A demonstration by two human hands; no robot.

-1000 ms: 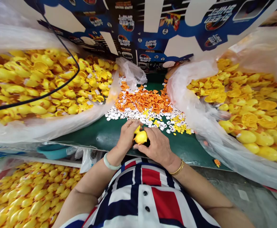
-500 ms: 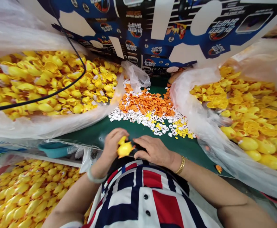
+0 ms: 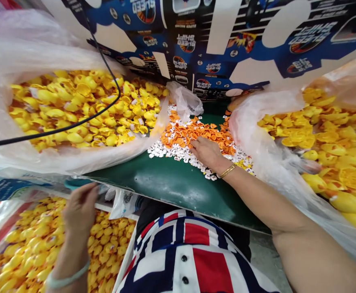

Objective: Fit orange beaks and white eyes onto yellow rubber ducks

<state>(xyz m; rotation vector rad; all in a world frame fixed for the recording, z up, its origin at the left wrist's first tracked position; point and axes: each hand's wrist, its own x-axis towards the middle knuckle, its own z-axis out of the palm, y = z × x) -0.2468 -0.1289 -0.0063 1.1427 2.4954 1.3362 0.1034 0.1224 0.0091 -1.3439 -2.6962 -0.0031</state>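
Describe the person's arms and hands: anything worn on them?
The left hand has a pale green bangle at the wrist; the right hand has a gold link bracelet. No gloves, and no sleeve on the right forearm.

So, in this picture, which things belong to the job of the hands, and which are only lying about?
Belonging to the job: right hand, orange plastic pieces under it, white plastic pieces, left hand, yellow rubber ducks below it.

Probably just lying about: black cable, blue printed cardboard, teal basin.
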